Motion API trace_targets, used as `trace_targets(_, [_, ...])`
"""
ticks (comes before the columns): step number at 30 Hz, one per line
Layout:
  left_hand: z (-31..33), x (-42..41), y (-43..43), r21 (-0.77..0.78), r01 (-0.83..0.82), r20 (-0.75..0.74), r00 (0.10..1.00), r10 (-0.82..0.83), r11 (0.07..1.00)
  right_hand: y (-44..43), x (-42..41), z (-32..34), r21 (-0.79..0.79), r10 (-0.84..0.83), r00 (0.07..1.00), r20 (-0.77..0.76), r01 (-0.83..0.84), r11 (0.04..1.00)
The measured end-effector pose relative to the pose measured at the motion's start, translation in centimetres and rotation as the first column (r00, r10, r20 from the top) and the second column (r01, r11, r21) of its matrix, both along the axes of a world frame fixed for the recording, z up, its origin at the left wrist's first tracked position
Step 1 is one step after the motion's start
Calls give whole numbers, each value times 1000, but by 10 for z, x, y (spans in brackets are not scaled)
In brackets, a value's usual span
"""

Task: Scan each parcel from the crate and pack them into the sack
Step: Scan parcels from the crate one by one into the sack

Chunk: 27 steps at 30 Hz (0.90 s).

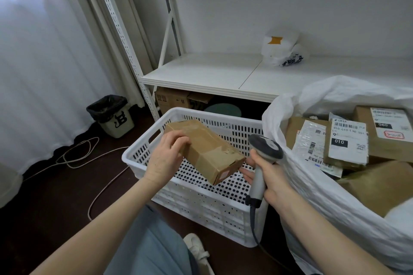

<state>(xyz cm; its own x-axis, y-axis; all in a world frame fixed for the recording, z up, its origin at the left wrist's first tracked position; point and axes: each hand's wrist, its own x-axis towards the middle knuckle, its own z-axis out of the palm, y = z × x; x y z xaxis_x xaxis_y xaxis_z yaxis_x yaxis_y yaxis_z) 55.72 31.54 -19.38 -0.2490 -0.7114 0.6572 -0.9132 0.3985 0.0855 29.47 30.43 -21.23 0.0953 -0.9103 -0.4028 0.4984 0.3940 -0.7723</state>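
Open white sack (330, 203) at right, labelled parcels (346, 140) inside; white perforated crate (201, 196) just left of it. Brown cardboard box (210, 149) tilted above the crate — left hand (164, 158) curled round its far-left end, right hand (271, 178) clamped on the barcode scanner (264, 147) beside its near-right end.

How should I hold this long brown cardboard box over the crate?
Grip the cardboard box at its upper-left end, across the narrow width, coming from the left as the left hand does. It is long, slim and tilted down rightward, which likely leaves the rest clear for the barcode scanner.
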Motion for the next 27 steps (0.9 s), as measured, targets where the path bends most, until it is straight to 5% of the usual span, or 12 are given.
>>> trace_targets(9, [-5, 0, -1, 294, 14, -416, 902, 115, 956, -3, 1, -1, -24, 10, 1000, -4, -10, 1000])
trace_targets(11, [-4, -5, 1, 381, 123, -614, 775, 151, 916, -5, 1, 0, -40, 16, 1000, -1, -16, 999])
trace_targets(14, [-2, -8, 1, 498, 303, -826, 450, 339, 812, -6, 0, -1, -42, 10, 999, -38, -11, 999])
trace_targets(18, [1, -8, -1, 550, 483, -798, 62, 600, 682, -5, -4, -6, -37, 19, 996, -82, -22, 999])
trace_targets(23, [5, -19, 1, 601, 556, -681, -20, 732, 575, 0, 3, 2, -57, 60, 997, -57, -63, 996])
trace_targets(27, [8, -26, 0, 609, 623, -632, 7, 775, 491, 0, 8, 12, -80, 50, 997, -61, -55, 995])
